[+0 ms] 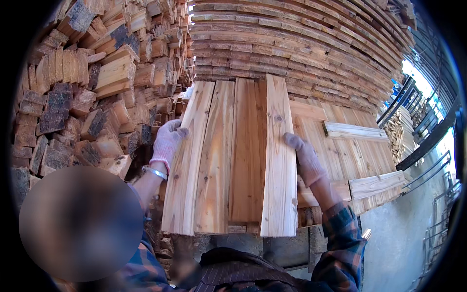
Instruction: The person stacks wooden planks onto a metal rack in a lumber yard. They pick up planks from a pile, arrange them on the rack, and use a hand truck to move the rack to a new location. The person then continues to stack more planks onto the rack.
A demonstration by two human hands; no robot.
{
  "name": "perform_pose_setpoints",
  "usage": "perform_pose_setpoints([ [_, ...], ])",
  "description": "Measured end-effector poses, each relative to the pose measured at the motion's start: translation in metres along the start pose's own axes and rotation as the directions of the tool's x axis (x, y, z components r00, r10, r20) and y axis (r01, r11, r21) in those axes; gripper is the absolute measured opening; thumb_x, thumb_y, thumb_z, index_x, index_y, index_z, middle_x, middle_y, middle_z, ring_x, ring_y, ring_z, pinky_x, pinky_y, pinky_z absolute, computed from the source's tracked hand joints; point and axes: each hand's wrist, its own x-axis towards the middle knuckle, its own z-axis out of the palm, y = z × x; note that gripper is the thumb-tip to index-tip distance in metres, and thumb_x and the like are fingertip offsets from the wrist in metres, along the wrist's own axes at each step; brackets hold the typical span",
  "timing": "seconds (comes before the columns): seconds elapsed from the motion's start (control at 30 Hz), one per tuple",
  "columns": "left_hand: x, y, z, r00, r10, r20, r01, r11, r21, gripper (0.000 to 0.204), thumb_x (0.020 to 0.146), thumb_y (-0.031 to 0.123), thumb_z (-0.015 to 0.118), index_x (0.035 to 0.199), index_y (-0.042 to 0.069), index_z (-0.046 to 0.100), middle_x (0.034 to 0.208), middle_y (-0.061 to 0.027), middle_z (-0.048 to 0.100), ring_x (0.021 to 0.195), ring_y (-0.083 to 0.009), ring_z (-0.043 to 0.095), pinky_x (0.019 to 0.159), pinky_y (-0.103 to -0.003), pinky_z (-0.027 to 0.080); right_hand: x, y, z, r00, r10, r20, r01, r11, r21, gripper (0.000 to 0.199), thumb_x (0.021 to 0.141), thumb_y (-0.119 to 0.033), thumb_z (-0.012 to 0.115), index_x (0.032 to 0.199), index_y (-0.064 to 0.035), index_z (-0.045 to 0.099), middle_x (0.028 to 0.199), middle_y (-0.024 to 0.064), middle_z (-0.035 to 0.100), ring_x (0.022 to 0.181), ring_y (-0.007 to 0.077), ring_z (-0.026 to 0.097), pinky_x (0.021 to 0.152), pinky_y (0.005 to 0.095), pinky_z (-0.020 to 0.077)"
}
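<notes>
Several knotty wooden boards lie lengthwise in front of me. My left hand [169,143], in a pale knit glove, grips the outer edge of the leftmost board [186,165]. My right hand [305,158], gloved too, is closed on the outer edge of a pale board [278,165], which sits higher than its neighbours and overlaps a darker reddish board [247,165]. Between these lies another light board [214,165], side by side with the leftmost one. The undersides of the boards and some of my fingertips are hidden.
A tall stack of rough boards [292,53] rises behind. Heaped wood blocks [73,112] crowd the left. To the right, more boards form a layer [335,155], with a short crosswise slat [355,131] and another slat [377,185] on it. Concrete floor [389,238] and metal racks [438,219] lie beyond.
</notes>
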Motion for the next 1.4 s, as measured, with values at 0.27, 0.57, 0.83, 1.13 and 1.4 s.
perform_pose_setpoints([
  [0.27,0.02,-0.006,0.012,0.997,-0.063,-0.054,0.065,0.997,0.046,0.029,0.083,0.01,0.065,0.11,-0.001,0.065,0.092,-0.0094,0.07,0.082,-0.0141,0.064,0.076,-0.028,0.049,0.013,0.003,-0.004,0.998,-0.06,-0.022,0.056,0.985,-0.163,0.051,0.09,-0.042,0.054,0.109,0.0044,0.065,0.095,0.0111,0.068,0.086,0.0164,0.064,0.076,0.0291,0.0513],
  [0.57,0.043,0.001,0.011,0.987,0.148,-0.064,-0.077,0.783,0.617,0.039,0.085,0.04,0.059,0.095,0.003,0.07,0.093,-0.0224,0.067,0.093,-0.0356,0.063,0.085,-0.043,0.046,0.031,-0.02,-0.007,1.0,-0.026,-0.003,0.026,0.986,-0.163,0.056,0.083,-0.032,0.066,0.123,0.0052,0.055,0.096,0.0088,0.067,0.072,0.0116,0.062,0.059,0.0241,0.0484],
  [0.83,0.041,-0.007,0.012,0.999,-0.041,0.007,0.036,0.939,0.341,0.039,0.088,0.038,0.06,0.099,0.001,0.069,0.083,-0.014,0.068,0.076,-0.0197,0.062,0.072,-0.034,0.048,0.012,-0.015,-0.03,0.994,-0.041,-0.096,0.056,0.987,0.151,0.061,0.079,-0.017,0.068,0.129,0.0111,0.046,0.098,0.0137,0.067,0.076,0.02,0.067,0.065,0.0305,0.0552],
  [1.13,0.029,-0.034,0.001,0.973,0.009,0.23,0.03,0.986,-0.166,0.043,0.093,0.037,0.059,0.105,-0.004,0.065,0.086,0.0008,0.063,0.078,-0.0076,0.052,0.073,-0.025,0.045,-0.009,-0.013,-0.021,0.945,0.049,-0.323,-0.064,0.997,-0.039,0.031,0.082,-0.017,0.064,0.101,0.0065,0.067,0.088,0.0112,0.068,0.075,0.019,0.065,0.072,0.0297,0.0521],
  [1.4,0.033,-0.033,-0.01,0.99,0.034,0.138,-0.018,0.993,-0.115,0.036,0.094,0.029,0.059,0.109,-0.003,0.065,0.09,0.0021,0.064,0.083,-0.0068,0.053,0.076,-0.024,0.044,-0.005,-0.035,-0.011,0.952,-0.189,-0.239,-0.069,0.631,-0.772,0.066,0.078,-0.039,0.071,0.124,0.0042,0.053,0.093,0.0201,0.067,0.091,0.0267,0.066,0.078,0.034,0.0512],
])
